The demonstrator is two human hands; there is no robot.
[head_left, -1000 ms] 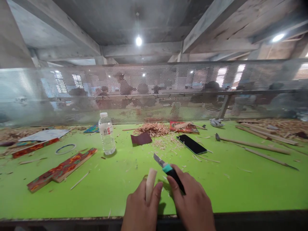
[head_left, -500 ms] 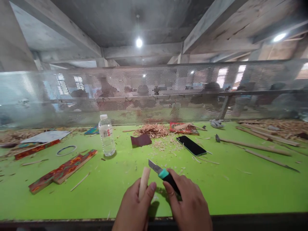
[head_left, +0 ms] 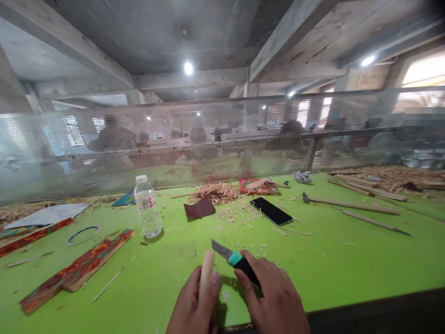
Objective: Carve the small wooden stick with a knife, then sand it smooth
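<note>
Low in the middle of the head view, my left hand is closed around a pale wooden stick, whose top end pokes up past the thumb. My right hand grips a utility knife with a black and teal handle. Its blade is out and points up and left, close to the stick's top end; whether they touch I cannot tell. Beyond the hands lie a dark red piece of sandpaper, a heap of wood shavings and a black phone.
A water bottle stands left of centre. Further left are a painted wooden piece and a tape ring. Long-handled tools and wood strips lie at right. A perforated metal screen closes the back, with people behind it.
The view has turned slightly right, so the things on the table sit further left. Both hands keep their holds, and the knife blade stays near the stick's top.
</note>
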